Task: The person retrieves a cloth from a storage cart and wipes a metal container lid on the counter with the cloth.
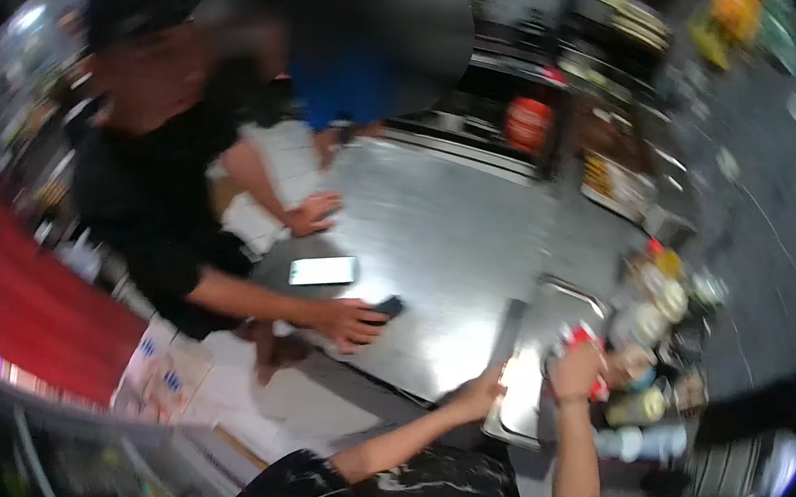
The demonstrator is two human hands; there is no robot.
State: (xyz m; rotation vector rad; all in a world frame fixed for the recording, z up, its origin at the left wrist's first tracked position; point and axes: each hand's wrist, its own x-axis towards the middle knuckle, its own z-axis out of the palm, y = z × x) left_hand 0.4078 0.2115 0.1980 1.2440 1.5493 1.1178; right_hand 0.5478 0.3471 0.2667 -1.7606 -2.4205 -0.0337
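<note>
A shallow metal tray [559, 313] with rounded corners lies along the right part of the steel table, its surface catching a bright reflection. My left hand [481, 395] is closed at the tray's left rim, with the fingertips over the edge. Over the tray's right side, my right hand [580, 372] grips a red-and-white packet [582, 337]. Motion blur hides the print on the packet and whether it touches the tray.
Bottles and jars [647, 324] crowd the table's right edge. Across the steel table [431, 223], a person in black holds a dark object [389, 309] beside a lit phone [323, 270]. Farther back stand another person in blue, a red container [529, 124] and a food tray [614, 186].
</note>
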